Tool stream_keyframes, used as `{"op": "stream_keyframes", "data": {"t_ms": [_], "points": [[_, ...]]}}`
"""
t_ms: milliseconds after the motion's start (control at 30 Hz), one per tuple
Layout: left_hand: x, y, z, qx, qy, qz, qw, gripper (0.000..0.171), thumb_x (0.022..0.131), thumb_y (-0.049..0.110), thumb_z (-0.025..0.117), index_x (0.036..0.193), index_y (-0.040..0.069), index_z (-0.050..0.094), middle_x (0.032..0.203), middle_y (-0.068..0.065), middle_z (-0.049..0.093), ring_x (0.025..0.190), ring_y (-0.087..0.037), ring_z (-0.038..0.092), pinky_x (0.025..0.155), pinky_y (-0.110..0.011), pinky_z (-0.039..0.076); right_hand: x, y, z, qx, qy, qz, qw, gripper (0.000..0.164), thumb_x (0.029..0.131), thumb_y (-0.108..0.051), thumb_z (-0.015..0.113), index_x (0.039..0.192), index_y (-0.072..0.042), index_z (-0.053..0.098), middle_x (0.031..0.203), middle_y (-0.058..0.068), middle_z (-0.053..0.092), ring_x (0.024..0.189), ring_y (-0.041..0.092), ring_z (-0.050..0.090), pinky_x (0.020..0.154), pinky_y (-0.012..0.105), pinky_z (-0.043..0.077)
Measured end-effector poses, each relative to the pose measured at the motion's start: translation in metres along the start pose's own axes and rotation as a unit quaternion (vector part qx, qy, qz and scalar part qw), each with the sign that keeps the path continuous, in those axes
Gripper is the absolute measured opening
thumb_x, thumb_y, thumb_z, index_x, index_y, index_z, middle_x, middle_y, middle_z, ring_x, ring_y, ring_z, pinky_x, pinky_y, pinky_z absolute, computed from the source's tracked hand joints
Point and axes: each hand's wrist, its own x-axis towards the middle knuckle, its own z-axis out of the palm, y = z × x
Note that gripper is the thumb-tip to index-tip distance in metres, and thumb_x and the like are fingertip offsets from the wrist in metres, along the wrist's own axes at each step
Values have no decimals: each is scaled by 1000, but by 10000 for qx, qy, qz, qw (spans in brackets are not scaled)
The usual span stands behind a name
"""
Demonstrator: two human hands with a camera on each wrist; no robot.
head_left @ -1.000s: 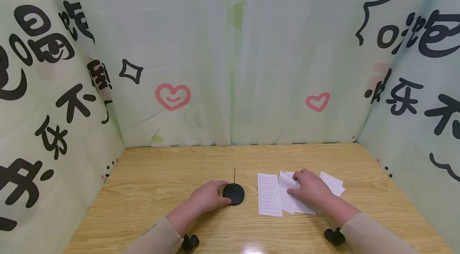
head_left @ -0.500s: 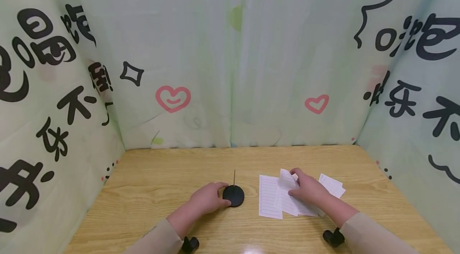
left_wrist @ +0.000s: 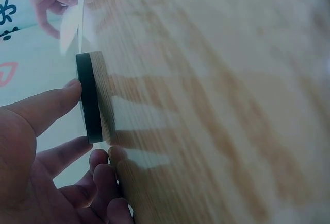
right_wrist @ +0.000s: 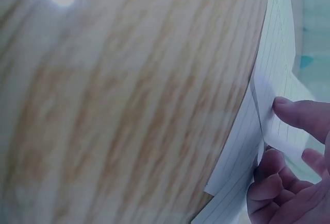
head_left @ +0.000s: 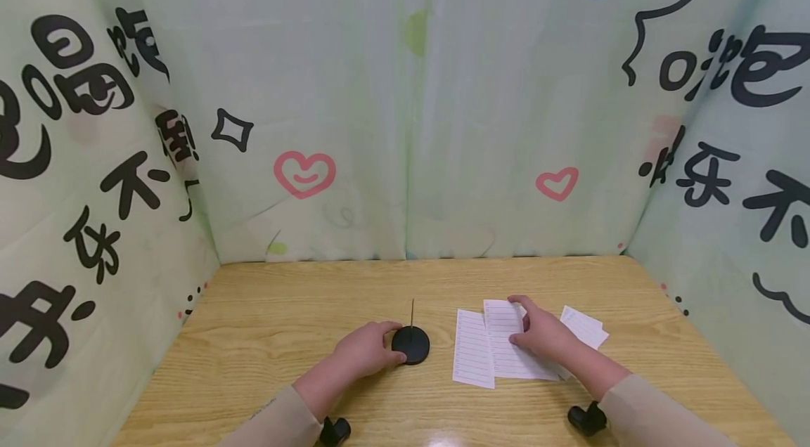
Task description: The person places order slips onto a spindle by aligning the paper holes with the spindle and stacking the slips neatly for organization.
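Base (head_left: 410, 346): black and round, lay flat on the desk (head_left: 316, 285), along the inside of the left hand (head_left: 363, 350).
Spike (head_left: 413, 310): thin, stood up from the base.
Left hand: its fingers pinched the base, thumb at the near rim, forefinger at the far rim.
Held slip (head_left: 503, 338): lined, right of the base, its right part between the fingers of the right hand (head_left: 547, 329).
Right hand: pinched the held slip, thumb on its face, a finger behind its edge.
Left slip (head_left: 472, 350): lined, between the base and the held slip.
Right slips (head_left: 583, 325): just beyond the right hand.
Curtain (head_left: 342, 46): pale, printed, hung behind the desk.
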Motion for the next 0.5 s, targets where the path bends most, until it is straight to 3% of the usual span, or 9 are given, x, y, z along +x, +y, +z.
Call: {"op": "stream_keyframes", "data": {"t_ms": [233, 500], "points": [[0, 0, 1, 45, 2, 14, 10000, 60, 83, 34, 79, 137, 16, 59, 67, 2, 53, 59, -14, 47, 55, -31, 36, 2, 5, 3, -16, 99, 28, 9999, 68, 91, -5, 68, 148, -1, 31, 91, 7, 53, 74, 20, 49, 64, 33, 41], [1, -3, 2, 32, -2, 33, 10000, 60, 83, 34, 79, 137, 16, 59, 68, 2, 53, 59, -14, 47, 55, -31, 36, -1, 5, 2, 97, 189, -109, 9997, 60, 96, -3, 59, 149, -4, 32, 94, 7, 54, 76, 20, 50, 65, 34, 43]]}}
